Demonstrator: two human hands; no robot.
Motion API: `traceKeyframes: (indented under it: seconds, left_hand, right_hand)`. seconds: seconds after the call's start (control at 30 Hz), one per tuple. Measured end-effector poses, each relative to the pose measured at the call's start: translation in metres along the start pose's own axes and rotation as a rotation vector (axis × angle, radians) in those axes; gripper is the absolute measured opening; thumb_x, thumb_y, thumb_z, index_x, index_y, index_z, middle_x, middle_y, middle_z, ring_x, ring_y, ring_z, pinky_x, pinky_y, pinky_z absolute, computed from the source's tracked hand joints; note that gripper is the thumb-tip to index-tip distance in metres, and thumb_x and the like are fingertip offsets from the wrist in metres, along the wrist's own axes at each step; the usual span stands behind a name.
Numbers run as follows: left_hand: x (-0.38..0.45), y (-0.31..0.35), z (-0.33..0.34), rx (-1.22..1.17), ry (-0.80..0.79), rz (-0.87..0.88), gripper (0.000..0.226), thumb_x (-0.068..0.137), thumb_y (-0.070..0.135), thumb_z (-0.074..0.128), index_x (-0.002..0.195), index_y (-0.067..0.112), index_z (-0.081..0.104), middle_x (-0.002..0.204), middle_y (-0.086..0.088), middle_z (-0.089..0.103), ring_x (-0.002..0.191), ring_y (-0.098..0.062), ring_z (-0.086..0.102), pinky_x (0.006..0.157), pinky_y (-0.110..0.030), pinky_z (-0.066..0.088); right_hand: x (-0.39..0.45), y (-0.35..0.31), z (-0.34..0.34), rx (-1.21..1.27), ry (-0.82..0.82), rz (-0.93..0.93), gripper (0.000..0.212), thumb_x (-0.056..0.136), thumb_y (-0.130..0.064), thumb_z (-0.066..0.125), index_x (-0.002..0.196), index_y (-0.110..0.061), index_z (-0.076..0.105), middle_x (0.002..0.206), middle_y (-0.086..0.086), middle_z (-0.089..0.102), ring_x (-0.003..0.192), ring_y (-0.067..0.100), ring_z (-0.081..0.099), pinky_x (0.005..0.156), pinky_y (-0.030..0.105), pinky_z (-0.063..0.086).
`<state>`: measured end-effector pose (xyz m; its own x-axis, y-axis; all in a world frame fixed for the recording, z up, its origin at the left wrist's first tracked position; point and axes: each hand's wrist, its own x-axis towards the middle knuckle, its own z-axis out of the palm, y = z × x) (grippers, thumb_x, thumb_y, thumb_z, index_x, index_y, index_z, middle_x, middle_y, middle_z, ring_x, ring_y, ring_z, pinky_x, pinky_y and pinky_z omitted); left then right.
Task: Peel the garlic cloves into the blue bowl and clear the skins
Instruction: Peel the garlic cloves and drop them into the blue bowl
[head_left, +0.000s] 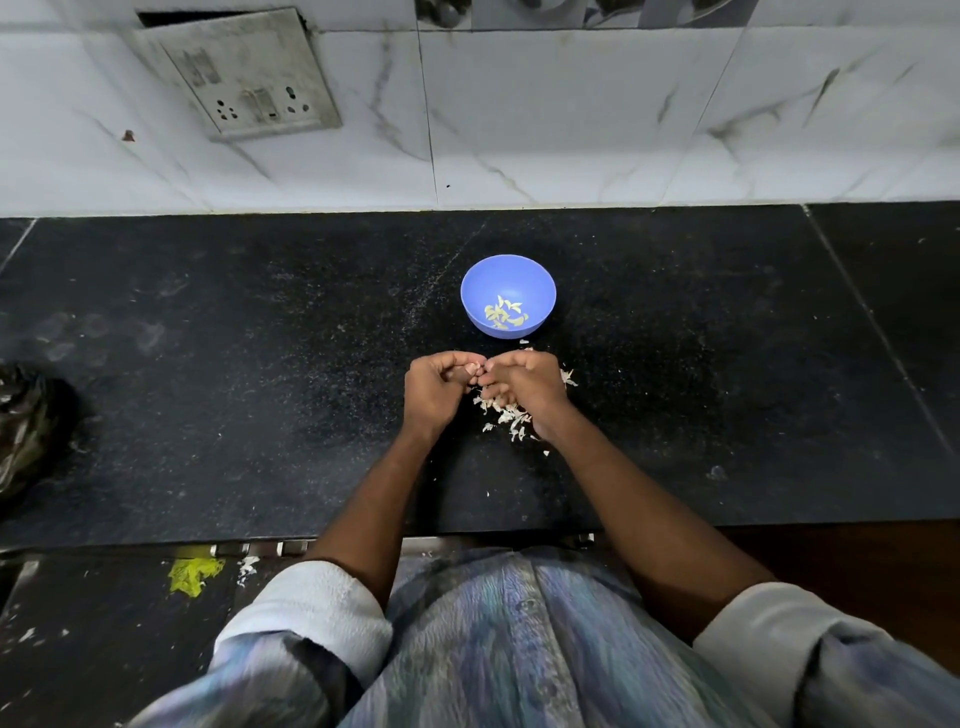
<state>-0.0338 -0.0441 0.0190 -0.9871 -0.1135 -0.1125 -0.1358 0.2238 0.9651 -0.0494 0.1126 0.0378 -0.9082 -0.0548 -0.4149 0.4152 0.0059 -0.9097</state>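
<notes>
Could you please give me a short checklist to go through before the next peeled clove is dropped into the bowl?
1. Blue bowl upright, just beyond the hands: ok.
2. Peeled cloves already in the bowl: ok.
3. Left hand and right hand meet in a fingertip grip on something small: ok.
4. Whether that item is fully peeled: cannot tell, the fingers hide it.
5. Skins cleared: not ok, they lie scattered on the black counter under the right hand.
</notes>
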Motion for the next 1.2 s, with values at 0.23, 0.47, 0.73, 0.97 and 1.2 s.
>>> traceKeyframes:
  seconds: [0.23, 0.47, 0.73, 0.97, 1.2]
  left_hand:
    - [-0.003, 0.009, 0.000, 0.176, 0.047, 0.171, 0.014, 0.091, 0.002, 0.079, 0.099, 0.012, 0.084, 0.091, 0.007, 0.081, 0.081, -0.008, 0.077, 0.076, -0.021, 0.062]
    - [-0.001, 0.009, 0.004, 0.148, 0.052, 0.155, 0.020, 0.091, -0.003, 0.076, 0.107, 0.009, 0.082, 0.093, 0.004, 0.081, 0.085, -0.007, 0.077, 0.081, -0.022, 0.062]
    - [-0.001, 0.008, 0.006, 0.157, 0.086, 0.067, 0.010, 0.090, 0.010, 0.079, 0.093, 0.018, 0.085, 0.081, 0.010, 0.080, 0.077, -0.012, 0.077, 0.073, -0.023, 0.061]
    - [-0.001, 0.013, 0.011, 0.216, 0.079, 0.060, 0.013, 0.090, 0.012, 0.074, 0.087, 0.019, 0.085, 0.074, 0.011, 0.078, 0.072, -0.008, 0.076, 0.066, -0.020, 0.059]
    - [-0.002, 0.013, 0.013, 0.396, 0.041, 0.200, 0.019, 0.084, 0.025, 0.068, 0.068, 0.014, 0.072, 0.067, 0.006, 0.071, 0.063, -0.015, 0.066, 0.060, -0.037, 0.053]
  right_hand:
    - [0.000, 0.000, -0.004, 0.173, -0.037, 0.110, 0.005, 0.092, -0.006, 0.074, 0.094, -0.002, 0.073, 0.087, 0.015, 0.078, 0.074, 0.020, 0.076, 0.069, 0.025, 0.060]
    - [0.006, 0.006, -0.002, 0.093, 0.017, 0.097, 0.011, 0.094, 0.001, 0.069, 0.104, 0.004, 0.072, 0.077, 0.007, 0.075, 0.065, 0.016, 0.068, 0.059, 0.022, 0.055]
    - [0.008, 0.006, 0.001, 0.075, 0.036, 0.090, 0.013, 0.094, 0.005, 0.060, 0.099, -0.002, 0.069, 0.085, 0.014, 0.071, 0.063, 0.014, 0.064, 0.060, 0.025, 0.055]
    - [0.008, 0.006, 0.004, 0.004, 0.096, 0.035, 0.013, 0.090, 0.008, 0.059, 0.097, 0.006, 0.069, 0.072, 0.009, 0.068, 0.058, 0.012, 0.062, 0.056, 0.022, 0.052]
    - [0.009, 0.007, 0.010, 0.088, 0.127, 0.068, 0.020, 0.086, 0.012, 0.053, 0.084, -0.002, 0.068, 0.067, 0.007, 0.063, 0.054, 0.013, 0.053, 0.052, 0.024, 0.044]
